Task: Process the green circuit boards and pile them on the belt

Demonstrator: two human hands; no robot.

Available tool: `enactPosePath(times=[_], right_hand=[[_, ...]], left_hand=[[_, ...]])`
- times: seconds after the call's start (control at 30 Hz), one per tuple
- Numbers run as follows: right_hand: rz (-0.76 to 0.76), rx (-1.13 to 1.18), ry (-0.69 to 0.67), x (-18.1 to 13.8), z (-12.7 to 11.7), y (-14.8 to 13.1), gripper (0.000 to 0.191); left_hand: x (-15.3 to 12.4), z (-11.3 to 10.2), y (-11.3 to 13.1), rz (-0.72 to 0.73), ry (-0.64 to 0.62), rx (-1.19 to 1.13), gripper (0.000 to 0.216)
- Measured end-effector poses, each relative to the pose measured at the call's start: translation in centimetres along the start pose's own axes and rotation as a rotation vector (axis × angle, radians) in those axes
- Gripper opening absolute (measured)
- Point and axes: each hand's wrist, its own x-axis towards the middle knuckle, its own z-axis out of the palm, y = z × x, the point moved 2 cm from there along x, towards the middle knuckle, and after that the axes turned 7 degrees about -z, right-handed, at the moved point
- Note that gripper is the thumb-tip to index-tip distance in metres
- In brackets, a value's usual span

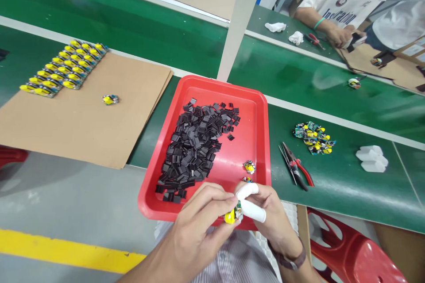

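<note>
Over the near edge of a red tray (245,137), both hands hold one small circuit board (232,215) with a yellow component. My left hand (202,219) pinches it between thumb and fingers. White finger cots cover the thumb and a fingertip of my right hand (270,212), which grips the board from the other side. A heap of small black bent pieces (194,141) fills the tray's left part. At its right side lies one circuit board (249,166), with another (247,180) partly hidden behind my right hand.
Rows of yellow-topped boards (66,68) and a single board (110,99) sit on cardboard (99,132) at left. Pliers (297,168), tweezers (288,163), a board pile (315,137) and white rolls (372,158) lie right. A co-worker's hands (345,37) work across the bench.
</note>
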Motion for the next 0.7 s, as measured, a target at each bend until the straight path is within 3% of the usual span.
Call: enactPosePath(times=[0.33, 0.57, 0.7], right_hand=[[-0.031, -0.122, 0.041, 0.0, 0.5, -1.4, 0.017], [0.029, 0.011, 0.022, 0.0, 0.2, -0.4, 0.016], [0.011, -0.023, 0.028, -0.1, 0.4, -0.7, 0.016]], left_hand=[[-0.2, 0.2, -0.1, -0.006, 0.040, -0.010, 0.048], [0.1, 0.1, -0.1, 0.028, 0.019, -0.027, 0.048], [0.1, 0.3, -0.1, 0.029, 0.026, -0.017, 0.048]])
